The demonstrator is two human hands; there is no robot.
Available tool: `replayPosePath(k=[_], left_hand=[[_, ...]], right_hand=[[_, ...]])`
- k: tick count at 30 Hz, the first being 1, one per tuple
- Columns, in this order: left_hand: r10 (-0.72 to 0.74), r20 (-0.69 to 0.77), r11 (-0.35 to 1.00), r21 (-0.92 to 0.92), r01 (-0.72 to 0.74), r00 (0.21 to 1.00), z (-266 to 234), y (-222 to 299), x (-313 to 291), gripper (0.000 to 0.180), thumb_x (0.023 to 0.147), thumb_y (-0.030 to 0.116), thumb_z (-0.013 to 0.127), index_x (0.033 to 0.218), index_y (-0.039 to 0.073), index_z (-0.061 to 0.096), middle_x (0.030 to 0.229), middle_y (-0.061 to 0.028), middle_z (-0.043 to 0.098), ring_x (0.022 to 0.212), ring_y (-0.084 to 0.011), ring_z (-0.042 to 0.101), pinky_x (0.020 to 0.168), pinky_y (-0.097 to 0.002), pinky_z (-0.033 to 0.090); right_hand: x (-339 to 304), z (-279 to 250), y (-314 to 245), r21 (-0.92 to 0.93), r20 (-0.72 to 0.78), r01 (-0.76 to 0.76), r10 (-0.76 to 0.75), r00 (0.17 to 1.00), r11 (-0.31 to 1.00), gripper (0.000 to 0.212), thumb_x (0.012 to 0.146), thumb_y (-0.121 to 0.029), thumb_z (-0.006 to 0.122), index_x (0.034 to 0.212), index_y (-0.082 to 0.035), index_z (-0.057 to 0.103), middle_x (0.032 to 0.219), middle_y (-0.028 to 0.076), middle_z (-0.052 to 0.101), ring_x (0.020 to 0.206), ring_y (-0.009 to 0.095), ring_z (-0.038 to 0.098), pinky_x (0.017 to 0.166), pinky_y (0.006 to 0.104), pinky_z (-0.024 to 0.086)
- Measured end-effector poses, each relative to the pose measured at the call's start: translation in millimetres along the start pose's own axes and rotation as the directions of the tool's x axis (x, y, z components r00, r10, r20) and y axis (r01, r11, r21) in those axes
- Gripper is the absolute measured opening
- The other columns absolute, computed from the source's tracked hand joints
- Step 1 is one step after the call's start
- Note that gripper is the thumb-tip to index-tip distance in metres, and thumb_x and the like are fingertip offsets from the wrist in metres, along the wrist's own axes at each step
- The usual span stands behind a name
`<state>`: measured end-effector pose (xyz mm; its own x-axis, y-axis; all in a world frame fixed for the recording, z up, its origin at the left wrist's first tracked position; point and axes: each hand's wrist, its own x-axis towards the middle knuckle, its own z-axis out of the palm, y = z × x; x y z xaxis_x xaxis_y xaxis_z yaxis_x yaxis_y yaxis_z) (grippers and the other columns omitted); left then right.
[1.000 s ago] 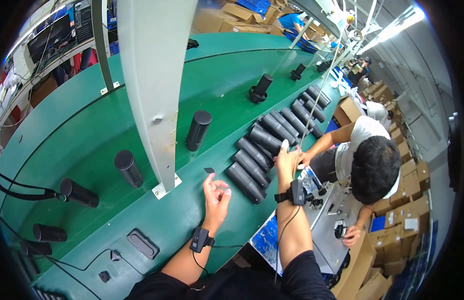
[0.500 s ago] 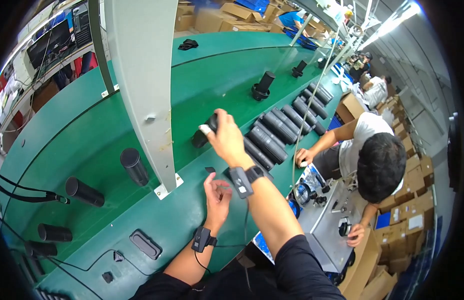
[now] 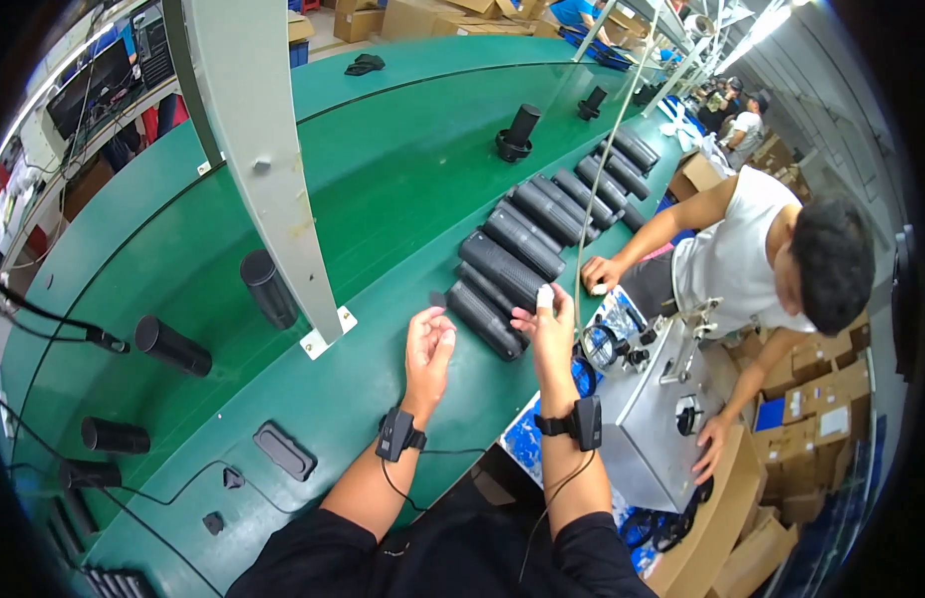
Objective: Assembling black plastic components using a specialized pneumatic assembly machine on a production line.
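Observation:
My left hand (image 3: 428,359) is raised over the green bench with loosely bent, parted fingers. Just past its fingertips is a small thin dark flap (image 3: 437,298); whether they touch it I cannot tell. To its right, my right hand (image 3: 552,344) has thumb and fingers apart at the near end of a textured black cylinder (image 3: 502,269), close to or touching it. This cylinder lies in a slanting row with several others. A smooth black cylinder (image 3: 487,319) lies at the row's front, between my hands. Each wrist wears a black strapped device with a cable.
A grey metal post (image 3: 268,169) stands left of my hands. Upright black cylinders (image 3: 268,289) stand on the green belt (image 3: 402,149). A black oblong case (image 3: 285,450) lies at the lower left. At the right, a co-worker sits by a metal box fixture (image 3: 647,439).
My right hand has come back from the belt to the row, and the dark cylinder it held there no longer shows at that spot. The view has shifted; the co-worker leans back.

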<state>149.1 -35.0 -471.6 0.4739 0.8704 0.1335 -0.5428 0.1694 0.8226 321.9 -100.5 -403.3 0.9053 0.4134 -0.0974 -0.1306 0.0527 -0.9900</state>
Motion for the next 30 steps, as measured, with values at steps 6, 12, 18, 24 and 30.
replayPosePath(k=[6,12,18,24,30], left_hand=[[0.012,0.271,0.999,-0.050,0.001,0.962,17.9,17.0,-13.0,0.021,0.106,0.018,0.061,0.123,0.005,0.059,0.108,-0.0036,0.061,0.084,-0.0080,0.053,0.074,-0.0235,0.045],[0.016,0.698,0.993,-0.092,0.068,0.716,89.6,60.7,-64.2,0.015,0.105,0.018,0.065,0.110,0.005,0.062,0.104,-0.0023,0.058,0.088,-0.0094,0.055,0.080,-0.0249,0.046],[-0.149,0.875,0.985,0.093,0.142,0.461,170.2,46.7,-139.1,0.011,0.104,0.011,0.068,0.110,0.003,0.064,0.102,-0.0004,0.058,0.086,-0.0065,0.054,0.075,-0.0240,0.044],[-0.246,0.920,0.952,0.289,-0.102,0.306,259.7,27.8,-147.3,0.014,0.103,0.015,0.071,0.104,0.003,0.066,0.094,0.0028,0.059,0.079,-0.0041,0.052,0.068,-0.0236,0.044],[-0.212,0.933,0.920,0.290,-0.262,0.290,324.5,-5.2,-115.9,0.012,0.105,0.015,0.070,0.106,0.004,0.066,0.089,0.0044,0.058,0.076,-0.0035,0.051,0.069,-0.0211,0.042]], right_hand=[[-73.1,-47.5,-25.1,-0.537,0.334,0.554,-0.443,0.832,0.636,0.038,0.104,-0.016,0.071,0.136,-0.001,0.060,0.128,0.014,0.066,0.075,0.015,0.073,0.055,0.0290,0.056],[-168.1,-170.5,-80.7,-0.384,0.214,0.321,-0.254,0.943,0.866,0.024,0.100,-0.009,0.073,0.122,0.001,0.069,0.104,0.005,0.070,0.070,0.008,0.067,0.059,0.0240,0.052],[-239.4,-296.1,-111.0,-0.511,0.106,0.375,-0.377,0.920,0.773,0.016,0.095,-0.005,0.077,0.109,0.000,0.073,0.088,0.000,0.067,0.066,0.005,0.057,0.062,0.0224,0.048],[-240.3,-358.0,-123.1,-0.629,-0.012,0.354,-0.464,0.886,0.692,0.013,0.093,-0.002,0.077,0.105,0.000,0.075,0.088,0.001,0.066,0.068,0.004,0.058,0.062,0.0226,0.048],[-177.0,-411.2,-145.5,-0.687,-0.032,0.366,-0.529,0.848,0.628,0.015,0.092,-0.001,0.077,0.106,0.001,0.074,0.090,0.001,0.067,0.070,0.005,0.058,0.064,0.0226,0.049]])
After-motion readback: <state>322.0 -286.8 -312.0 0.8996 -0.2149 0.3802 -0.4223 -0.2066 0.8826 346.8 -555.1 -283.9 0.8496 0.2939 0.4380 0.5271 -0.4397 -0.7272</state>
